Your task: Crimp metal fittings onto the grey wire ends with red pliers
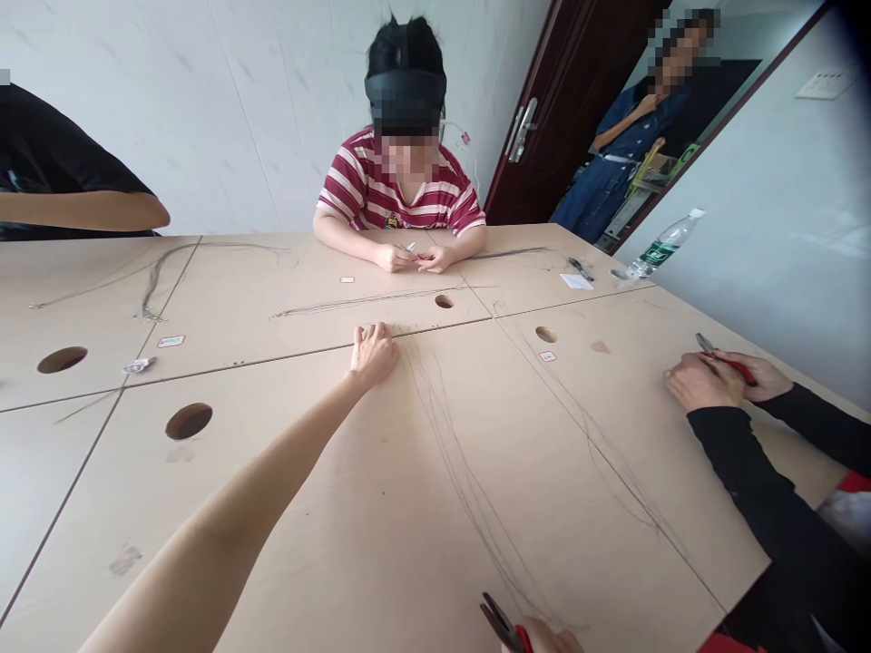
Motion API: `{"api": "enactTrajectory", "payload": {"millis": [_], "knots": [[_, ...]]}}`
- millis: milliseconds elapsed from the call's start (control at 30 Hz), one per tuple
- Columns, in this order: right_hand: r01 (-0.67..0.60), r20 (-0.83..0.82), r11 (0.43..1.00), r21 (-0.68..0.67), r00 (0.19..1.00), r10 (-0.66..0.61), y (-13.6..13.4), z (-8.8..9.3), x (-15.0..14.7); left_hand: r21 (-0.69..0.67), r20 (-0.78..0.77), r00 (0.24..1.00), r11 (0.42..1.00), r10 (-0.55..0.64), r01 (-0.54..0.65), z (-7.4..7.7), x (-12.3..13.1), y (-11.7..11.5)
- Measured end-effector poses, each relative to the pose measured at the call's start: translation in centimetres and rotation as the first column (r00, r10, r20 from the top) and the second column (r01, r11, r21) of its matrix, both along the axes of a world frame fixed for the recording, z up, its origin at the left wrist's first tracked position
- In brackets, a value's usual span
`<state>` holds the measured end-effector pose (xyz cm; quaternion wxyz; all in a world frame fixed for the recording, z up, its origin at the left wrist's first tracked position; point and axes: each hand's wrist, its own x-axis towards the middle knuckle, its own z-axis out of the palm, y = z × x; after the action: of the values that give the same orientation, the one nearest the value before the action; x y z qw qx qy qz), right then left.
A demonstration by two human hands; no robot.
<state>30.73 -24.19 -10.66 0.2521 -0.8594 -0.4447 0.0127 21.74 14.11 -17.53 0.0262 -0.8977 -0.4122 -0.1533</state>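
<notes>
My left hand [376, 355] reaches far across the table, its fingers curled down onto the surface by a table seam. Whatever its fingertips hold, if anything, is hidden. Just right of it lie some tiny pieces, too small to name. From there several long thin wires [491, 547] run toward me across the tabletop. At the bottom edge my right hand [544, 637], partly cut off, grips pliers [504, 624] with red handles. The dark jaws of the pliers are apart, left of the wires' near end, with nothing visible between them.
Across the table [327, 544], a person in a striped shirt [401, 195] handles something small. At right, a co-worker's hands [708, 376] hold red-handled pliers [738, 367]. More wires [367, 299] lie beyond my left hand. A water bottle [663, 249] stands tilted at the far right; round holes [189, 421] pierce the tabletop.
</notes>
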Motion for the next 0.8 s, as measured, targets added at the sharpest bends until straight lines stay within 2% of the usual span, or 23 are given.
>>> {"api": "enactTrajectory", "payload": {"millis": [200,267,333,433,533,600,733,800], "knots": [[0.074,-0.004,0.976,0.204,0.997,-0.075,6.4,5.5,14.1,-0.024,0.037,0.999,1.000,0.007,-0.006,-0.2,0.3,-0.1],[0.092,-0.019,0.962,0.256,0.996,-0.090,7.9,6.8,18.1,-0.032,0.049,0.999,0.999,0.012,-0.010,-0.2,0.3,-0.2],[0.098,-0.048,0.955,0.281,0.995,-0.088,8.6,7.4,20.8,-0.042,0.060,0.998,0.999,0.017,-0.015,-0.1,0.2,-0.3],[0.095,-0.089,0.950,0.297,0.993,-0.072,8.7,7.5,22.7,-0.065,0.076,0.997,0.998,0.025,-0.020,0.1,0.2,-0.5],[0.071,-0.128,0.948,0.311,0.991,-0.033,7.9,7.4,22.2,-0.096,0.095,0.995,0.995,0.030,-0.020,0.3,0.1,-0.8],[0.027,-0.136,0.956,0.293,0.991,0.014,6.8,6.9,20.0,-0.120,0.110,0.993,0.993,0.036,-0.023,0.4,0.1,-0.9],[-0.121,-0.062,0.990,0.071,0.990,0.125,3.2,3.7,12.3,-0.165,0.136,0.988,0.985,0.078,-0.055,0.5,0.1,-1.3],[-0.191,-0.082,0.981,0.028,0.978,0.193,1.2,2.1,8.5,-0.196,0.148,0.984,0.978,0.102,-0.072,0.5,0.0,-1.5]]}}
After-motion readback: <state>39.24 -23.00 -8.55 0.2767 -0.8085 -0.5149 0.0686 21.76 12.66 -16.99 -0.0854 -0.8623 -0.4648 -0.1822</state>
